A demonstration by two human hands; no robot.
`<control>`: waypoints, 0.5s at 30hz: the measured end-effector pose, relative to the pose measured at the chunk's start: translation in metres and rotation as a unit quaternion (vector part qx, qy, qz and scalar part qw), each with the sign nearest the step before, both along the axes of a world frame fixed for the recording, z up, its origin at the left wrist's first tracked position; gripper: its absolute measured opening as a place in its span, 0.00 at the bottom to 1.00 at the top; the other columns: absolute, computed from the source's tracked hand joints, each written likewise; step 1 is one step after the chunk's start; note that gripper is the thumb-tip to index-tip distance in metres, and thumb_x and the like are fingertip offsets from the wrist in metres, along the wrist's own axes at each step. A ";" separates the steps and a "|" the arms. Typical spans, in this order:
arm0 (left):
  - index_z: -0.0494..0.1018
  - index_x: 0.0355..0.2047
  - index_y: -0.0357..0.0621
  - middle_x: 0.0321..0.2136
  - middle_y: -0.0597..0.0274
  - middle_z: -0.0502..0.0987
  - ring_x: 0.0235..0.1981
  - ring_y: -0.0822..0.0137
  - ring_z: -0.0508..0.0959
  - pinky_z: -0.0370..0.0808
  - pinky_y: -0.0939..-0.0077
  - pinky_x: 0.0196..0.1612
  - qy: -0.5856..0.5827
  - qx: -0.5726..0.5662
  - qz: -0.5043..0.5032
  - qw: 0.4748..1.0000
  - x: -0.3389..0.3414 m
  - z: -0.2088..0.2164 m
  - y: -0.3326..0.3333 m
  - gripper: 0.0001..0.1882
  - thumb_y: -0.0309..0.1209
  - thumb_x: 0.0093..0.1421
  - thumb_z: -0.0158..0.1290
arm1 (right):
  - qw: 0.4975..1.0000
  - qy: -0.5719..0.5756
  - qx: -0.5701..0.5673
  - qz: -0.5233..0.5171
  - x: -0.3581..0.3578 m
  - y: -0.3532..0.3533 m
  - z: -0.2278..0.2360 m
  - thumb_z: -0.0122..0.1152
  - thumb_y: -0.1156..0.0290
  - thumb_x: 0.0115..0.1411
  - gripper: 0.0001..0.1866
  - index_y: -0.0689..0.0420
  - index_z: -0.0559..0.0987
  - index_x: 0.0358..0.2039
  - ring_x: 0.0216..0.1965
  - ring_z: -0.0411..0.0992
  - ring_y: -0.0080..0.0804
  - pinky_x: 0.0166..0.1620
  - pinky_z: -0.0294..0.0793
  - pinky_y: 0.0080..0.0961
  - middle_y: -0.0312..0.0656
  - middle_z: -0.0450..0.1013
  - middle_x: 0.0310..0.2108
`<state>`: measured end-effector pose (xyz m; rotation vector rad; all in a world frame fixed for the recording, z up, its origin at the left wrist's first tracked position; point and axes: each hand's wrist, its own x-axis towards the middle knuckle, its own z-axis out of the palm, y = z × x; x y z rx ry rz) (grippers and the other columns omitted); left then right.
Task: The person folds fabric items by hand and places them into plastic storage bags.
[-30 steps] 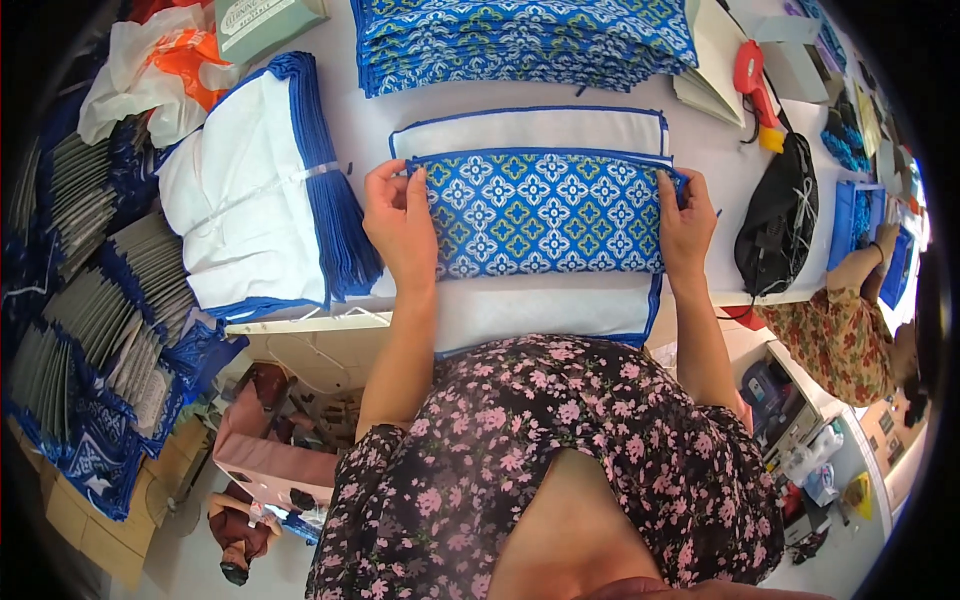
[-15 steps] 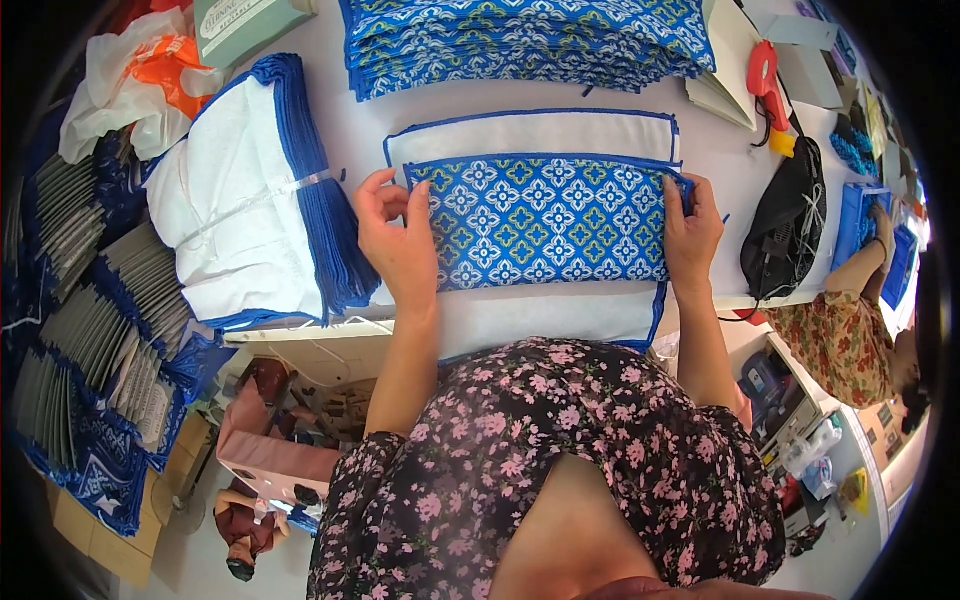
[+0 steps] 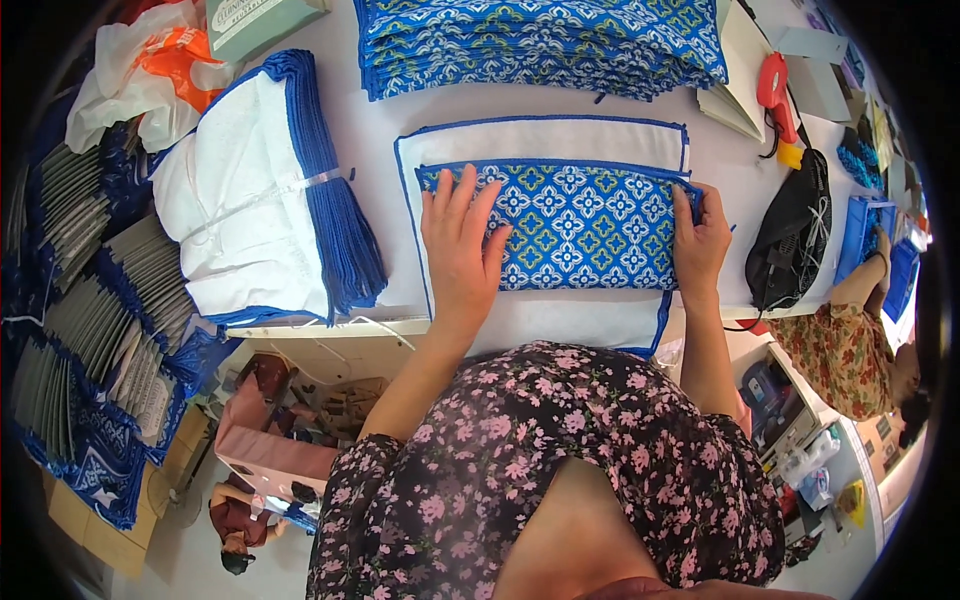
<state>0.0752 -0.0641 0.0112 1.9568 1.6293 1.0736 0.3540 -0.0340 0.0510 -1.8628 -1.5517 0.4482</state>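
In front of me lies a folded cloth [image 3: 590, 228] with a blue, white and yellow-green floral tile pattern and blue edging. White cloth with blue edging [image 3: 550, 138] shows beyond it and also on my side of it; whether this is the same piece cannot be made out. My left hand [image 3: 462, 240] rests on the left part of the patterned cloth, fingers stretched out and slightly spread. At the right edge, my right hand [image 3: 704, 240] pinches the upper corner between thumb and fingers.
Stacked patterned cloths [image 3: 540, 50] lie beyond. At left are a tied bundle of white cloths [image 3: 245, 200], a plastic bag [image 3: 130, 80] and packed cloths [image 3: 70, 310]. A red tool [image 3: 773, 90] and black pouch [image 3: 790, 235] lie right. Another person [image 3: 840, 350] sits at far right.
My left hand has moved from the cloth's left edge inward onto its surface, and its fingers have straightened. My right hand keeps its hold at the right edge.
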 end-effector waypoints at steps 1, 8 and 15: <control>0.69 0.58 0.46 0.64 0.54 0.63 0.67 0.48 0.56 0.50 0.46 0.67 0.001 -0.001 0.002 1.000 0.002 -0.002 -0.015 0.24 0.30 0.60 0.55 | 1.000 -0.004 -0.001 -0.001 0.001 -0.014 -0.002 0.61 0.69 0.64 0.09 0.62 0.76 0.40 0.27 0.65 0.14 0.32 0.67 0.14 0.34 0.71 0.24; 0.69 0.58 0.47 0.64 0.55 0.63 0.67 0.48 0.57 0.49 0.47 0.68 0.020 0.013 -0.010 1.000 -0.007 0.002 -0.119 0.26 0.32 0.59 0.58 | 0.999 0.003 0.020 -0.026 -0.007 -0.128 -0.005 0.61 0.68 0.64 0.10 0.62 0.76 0.40 0.27 0.65 0.15 0.32 0.68 0.16 0.35 0.71 0.23; 0.64 0.62 0.47 0.66 0.53 0.59 0.67 0.48 0.54 0.46 0.47 0.68 0.101 -0.054 0.027 0.993 0.002 -0.010 -0.320 0.34 0.40 0.56 0.59 | 0.999 -0.022 -0.007 -0.022 -0.015 -0.305 -0.007 0.61 0.67 0.63 0.11 0.59 0.75 0.41 0.27 0.75 0.35 0.33 0.73 0.27 0.47 0.76 0.27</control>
